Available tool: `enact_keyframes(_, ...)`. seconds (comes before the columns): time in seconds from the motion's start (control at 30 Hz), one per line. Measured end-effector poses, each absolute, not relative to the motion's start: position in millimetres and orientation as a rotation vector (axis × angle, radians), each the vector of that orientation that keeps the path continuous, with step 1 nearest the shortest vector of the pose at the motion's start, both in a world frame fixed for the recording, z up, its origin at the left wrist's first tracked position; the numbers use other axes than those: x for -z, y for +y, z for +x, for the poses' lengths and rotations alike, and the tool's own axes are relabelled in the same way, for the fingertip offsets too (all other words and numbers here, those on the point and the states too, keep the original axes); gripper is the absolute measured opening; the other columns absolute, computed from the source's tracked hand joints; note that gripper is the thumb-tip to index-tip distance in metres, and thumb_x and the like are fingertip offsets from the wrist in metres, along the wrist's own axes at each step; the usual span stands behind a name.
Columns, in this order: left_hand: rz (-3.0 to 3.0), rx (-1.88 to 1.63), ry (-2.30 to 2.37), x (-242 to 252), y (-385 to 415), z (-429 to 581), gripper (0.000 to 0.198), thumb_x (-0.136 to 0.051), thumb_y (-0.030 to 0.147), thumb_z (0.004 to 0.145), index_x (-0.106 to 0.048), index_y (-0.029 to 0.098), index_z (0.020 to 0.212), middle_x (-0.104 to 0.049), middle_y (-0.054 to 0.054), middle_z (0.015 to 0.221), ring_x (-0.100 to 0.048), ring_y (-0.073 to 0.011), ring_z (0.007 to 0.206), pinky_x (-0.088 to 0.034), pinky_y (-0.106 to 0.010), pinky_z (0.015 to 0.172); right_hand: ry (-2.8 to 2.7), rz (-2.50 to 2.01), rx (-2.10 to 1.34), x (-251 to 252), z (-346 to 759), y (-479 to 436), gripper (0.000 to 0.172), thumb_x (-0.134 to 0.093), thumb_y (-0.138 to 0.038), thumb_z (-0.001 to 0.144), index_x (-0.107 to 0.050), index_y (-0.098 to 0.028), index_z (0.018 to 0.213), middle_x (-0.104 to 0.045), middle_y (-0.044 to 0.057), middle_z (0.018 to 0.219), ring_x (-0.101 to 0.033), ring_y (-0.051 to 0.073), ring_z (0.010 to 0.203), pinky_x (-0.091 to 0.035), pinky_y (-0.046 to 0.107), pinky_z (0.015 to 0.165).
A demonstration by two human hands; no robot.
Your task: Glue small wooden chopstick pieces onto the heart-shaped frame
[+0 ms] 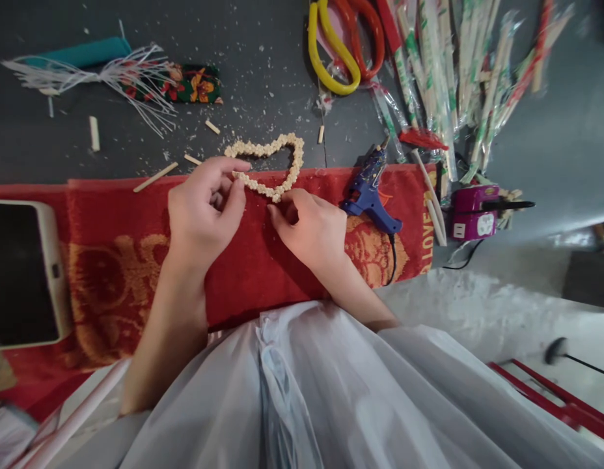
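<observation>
A heart-shaped outline (297, 159) made of small pale wooden-looking pieces lies across the edge of the red towel (243, 273) and the dark table. My left hand (202, 212) curls at its left side, thumb and forefinger closed around the strand there. At the lower point of the heart, my right hand (312, 225) pinches the strand with thumb and fingertips; its other fingers are tucked under. Just right of that hand, a blue hot glue gun (368, 198) rests on the towel, nozzle toward the table.
Scissors (338, 62) with yellow and red handles lie beyond, beside wrapped chopsticks (436, 71). A purple box (472, 212) sits at right. White ties (94, 77), a teal roll (84, 52) and short sticks (155, 177) are at left. A tablet-like device (21, 273) lies on the towel.
</observation>
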State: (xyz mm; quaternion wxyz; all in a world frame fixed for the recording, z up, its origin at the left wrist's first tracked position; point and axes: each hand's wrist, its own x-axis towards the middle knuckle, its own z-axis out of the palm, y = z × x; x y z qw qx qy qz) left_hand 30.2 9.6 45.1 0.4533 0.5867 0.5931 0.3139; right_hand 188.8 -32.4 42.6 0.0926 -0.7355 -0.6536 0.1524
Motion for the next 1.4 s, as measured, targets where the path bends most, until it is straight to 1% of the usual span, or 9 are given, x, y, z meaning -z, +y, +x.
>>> enact_keyframes(0.2, 1.417, -0.803, 1.664, -53, 0, 36, 0.003, -0.065, 0.026, 0.086, -0.065, 0.022, 0.086, -0.058, 0.005, 0.061, -0.056, -0.0087, 0.055, -0.039, -0.023, 0.056, -1.945, -2.169, -0.449, -43, 188, -30, 0.027, -0.05, -0.038, 0.095, -0.065, -0.018, 0.085, -0.074, 0.003, 0.079, -0.065, 0.016, 0.07, -0.032, 0.027, 0.058)
enact_keyframes(0.3, 1.166, -0.694, 1.573, -58, -6, 40, 0.009, -0.063, 0.026, 0.084, -0.063, 0.02, 0.077, -0.06, 0.004, 0.057, -0.05, -0.0081, 0.044, -0.035, -0.022, 0.044, -1.923, -2.151, -0.422, -47, 189, -33, 0.024, -0.05, -0.035, 0.093, -0.063, -0.018, 0.082, -0.072, 0.003, 0.076, -0.062, 0.014, 0.066, -0.031, 0.026, 0.057)
enact_keyframes(0.37, 0.893, -0.6, 1.475, -63, -11, 44, 0.011, -0.061, 0.027, 0.084, -0.065, 0.018, 0.081, -0.065, 0.0, 0.062, -0.054, -0.0095, 0.044, -0.037, -0.02, 0.041, -1.914, -2.125, -0.409, -51, 191, -36, 0.022, -0.05, -0.034, 0.092, -0.062, -0.018, 0.081, -0.071, 0.002, 0.073, -0.061, 0.013, 0.065, -0.031, 0.025, 0.057)
enact_keyframes(0.5, 0.476, -0.608, 1.331, -68, -19, 54, 0.015, -0.057, 0.027, 0.086, -0.064, 0.016, 0.094, -0.074, -0.009, 0.086, -0.072, -0.0168, 0.074, -0.059, -0.026, 0.064, -1.904, -2.078, -0.39, -57, 198, -44, 0.02, -0.053, -0.034, 0.09, -0.061, -0.019, 0.079, -0.07, 0.002, 0.07, -0.061, 0.014, 0.063, -0.032, 0.025, 0.057)
enact_keyframes(0.6, 0.408, -0.695, 1.287, -64, -23, 61, 0.014, -0.058, 0.029, 0.088, -0.063, 0.016, 0.091, -0.074, -0.011, 0.093, -0.073, -0.0195, 0.091, -0.061, -0.032, 0.084, -1.904, -2.069, -0.391, -58, 202, -49, 0.021, -0.054, -0.035, 0.09, -0.061, -0.019, 0.078, -0.07, 0.002, 0.069, -0.061, 0.014, 0.063, -0.032, 0.026, 0.056)
enact_keyframes(0.67, 0.438, -0.713, 1.303, -61, -23, 66, 0.018, -0.062, 0.034, 0.088, -0.062, 0.016, 0.09, -0.073, -0.011, 0.091, -0.073, -0.0211, 0.094, -0.06, -0.035, 0.088, -1.908, -2.078, -0.405, -57, 203, -51, 0.021, -0.054, -0.034, 0.09, -0.06, -0.019, 0.077, -0.07, 0.002, 0.069, -0.061, 0.014, 0.062, -0.031, 0.026, 0.056)
enact_keyframes(0.8, 0.476, -0.717, 1.375, -57, -21, 73, 0.023, -0.07, 0.037, 0.084, -0.059, 0.016, 0.083, -0.071, -0.008, 0.081, -0.074, -0.0213, 0.086, -0.062, -0.034, 0.082, -1.934, -2.081, -0.431, -53, 204, -53, 0.019, -0.053, -0.031, 0.09, -0.061, -0.019, 0.078, -0.069, 0.002, 0.068, -0.06, 0.014, 0.061, -0.03, 0.026, 0.056)
enact_keyframes(1.13, 0.426, -0.826, 1.518, -61, -21, 86, 0.015, -0.075, 0.02, 0.078, -0.06, 0.017, 0.075, -0.068, -0.001, 0.07, -0.071, -0.0145, 0.069, -0.062, -0.028, 0.071, -1.95, -1.934, -0.479, -49, 210, -55, 0.026, -0.049, -0.036, 0.094, -0.063, -0.018, 0.081, -0.071, 0.003, 0.071, -0.062, 0.014, 0.063, -0.032, 0.027, 0.057)
enact_keyframes(1.4, 0.468, -0.836, 1.593, -58, -23, 90, 0.02, -0.078, 0.023, 0.076, -0.059, 0.021, 0.071, -0.067, 0.001, 0.065, -0.071, -0.0154, 0.068, -0.063, -0.032, 0.074, -2.022, -1.936, -0.505, -49, 210, -55, 0.021, -0.049, -0.028, 0.093, -0.06, -0.019, 0.077, -0.069, 0.003, 0.069, -0.061, 0.015, 0.063, -0.027, 0.028, 0.054)
